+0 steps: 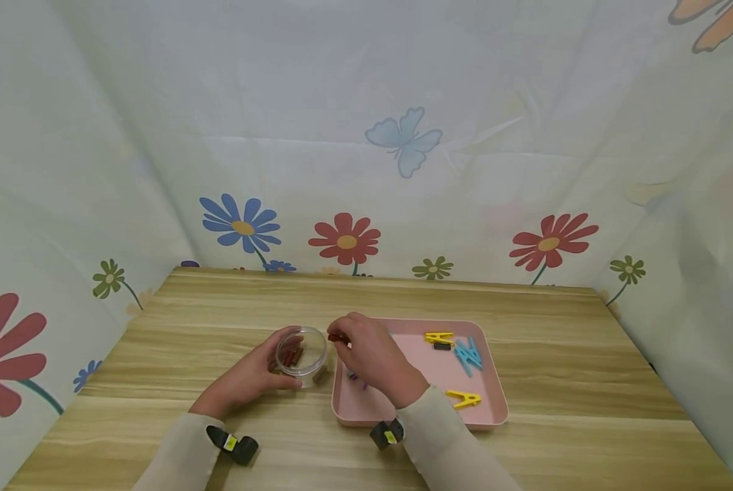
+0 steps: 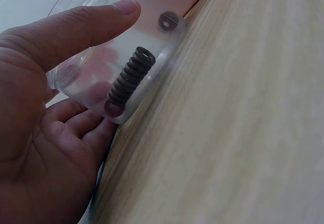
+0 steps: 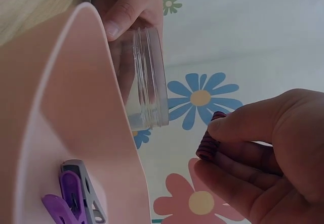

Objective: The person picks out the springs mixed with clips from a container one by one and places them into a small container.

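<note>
A clear round jar (image 1: 312,379), without a lid, stands on the table left of the pink tray (image 1: 415,389). My left hand (image 1: 246,377) grips it, thumb on the near side and fingers around the far side. Inside lie several small coil springs; a dark one (image 2: 130,77) shows through the wall in the left wrist view, with reddish ones partly hidden. My right hand (image 1: 375,354) pinches a dark red spring (image 3: 206,145) between thumb and fingers. It hovers over the tray's left edge, just right of the jar's mouth and apart from it.
In the tray lie yellow clothespins (image 1: 463,399), light blue clothespins (image 1: 468,354), a black spring (image 1: 442,346), and purple (image 3: 73,196) and grey (image 3: 90,193) clothespins. A wooden table (image 1: 556,354) extends around it, backed by a flower-printed curtain (image 1: 464,204).
</note>
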The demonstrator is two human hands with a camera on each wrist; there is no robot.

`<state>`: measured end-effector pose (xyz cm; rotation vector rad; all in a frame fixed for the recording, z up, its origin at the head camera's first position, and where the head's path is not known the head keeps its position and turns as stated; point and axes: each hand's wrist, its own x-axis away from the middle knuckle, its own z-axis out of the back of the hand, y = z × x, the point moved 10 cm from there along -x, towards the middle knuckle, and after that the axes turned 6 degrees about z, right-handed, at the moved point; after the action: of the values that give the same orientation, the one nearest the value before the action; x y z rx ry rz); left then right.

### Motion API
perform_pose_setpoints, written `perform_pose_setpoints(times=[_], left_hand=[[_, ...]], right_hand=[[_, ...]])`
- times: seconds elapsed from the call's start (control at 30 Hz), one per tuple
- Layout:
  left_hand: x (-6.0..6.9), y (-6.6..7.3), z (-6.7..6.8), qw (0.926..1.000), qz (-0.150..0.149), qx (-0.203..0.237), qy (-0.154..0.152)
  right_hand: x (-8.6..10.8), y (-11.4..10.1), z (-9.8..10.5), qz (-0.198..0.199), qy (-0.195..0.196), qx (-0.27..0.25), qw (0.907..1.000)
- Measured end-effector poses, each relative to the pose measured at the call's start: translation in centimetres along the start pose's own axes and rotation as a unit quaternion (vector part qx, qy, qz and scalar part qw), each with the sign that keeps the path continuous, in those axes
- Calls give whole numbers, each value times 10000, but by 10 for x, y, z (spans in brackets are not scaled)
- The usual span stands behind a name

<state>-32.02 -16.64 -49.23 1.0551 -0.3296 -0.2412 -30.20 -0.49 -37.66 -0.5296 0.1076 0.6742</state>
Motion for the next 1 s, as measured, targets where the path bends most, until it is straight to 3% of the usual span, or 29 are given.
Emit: perform_pose_setpoints(times=[0.3, 1.0], left_hand=[[2, 2, 1, 10000, -8, 21, 14], [1, 5, -1, 9997, -213, -59, -64]], right_hand=[[0, -6, -1, 281, 158, 68, 9995], [0, -24, -16, 887, 46, 340, 9955]])
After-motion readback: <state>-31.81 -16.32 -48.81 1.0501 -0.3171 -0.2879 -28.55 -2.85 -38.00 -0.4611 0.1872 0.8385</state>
